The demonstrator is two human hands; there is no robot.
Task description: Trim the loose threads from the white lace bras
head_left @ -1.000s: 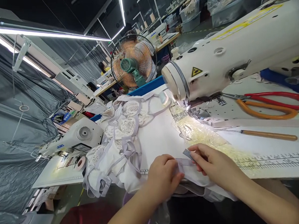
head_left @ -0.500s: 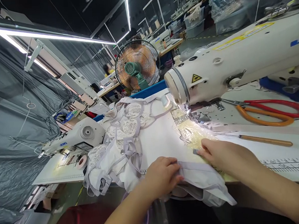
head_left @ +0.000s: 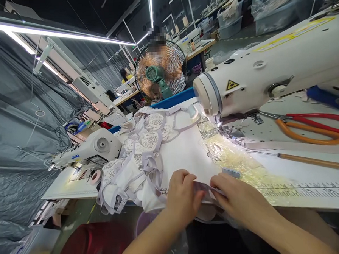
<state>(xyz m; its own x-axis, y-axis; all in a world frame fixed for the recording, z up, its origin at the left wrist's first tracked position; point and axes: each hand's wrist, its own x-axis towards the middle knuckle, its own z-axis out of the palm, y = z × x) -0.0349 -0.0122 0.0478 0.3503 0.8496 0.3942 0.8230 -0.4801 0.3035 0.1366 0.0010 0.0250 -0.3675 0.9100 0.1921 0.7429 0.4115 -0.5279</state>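
Note:
At the table's front edge, a pale lavender bra (head_left: 204,186) is stretched by its band between my two hands. My left hand (head_left: 182,196) pinches the band on one side, fingers curled. On the other side my right hand (head_left: 238,195) grips the same band between thumb and fingers. Most of the bra hangs below the edge, partly hidden by my hands. Just beyond my right hand a small flat grey piece (head_left: 231,172) lies on the tabletop, apart from the fingers. Left of my hands is a pile of white lace bras (head_left: 147,141).
A sewing machine (head_left: 241,83) stands on the right, its needle area lit. Scissors (head_left: 309,135) with red and orange handles and a wooden-handled pointed tool (head_left: 310,161) lie there. Another sewing machine (head_left: 100,145) is at left. A fan (head_left: 158,72) and people are behind.
My right hand has let go of the small grey piece, leaving it on the table, and moved left to the bra band. The bra's fabric has been drawn in between both hands.

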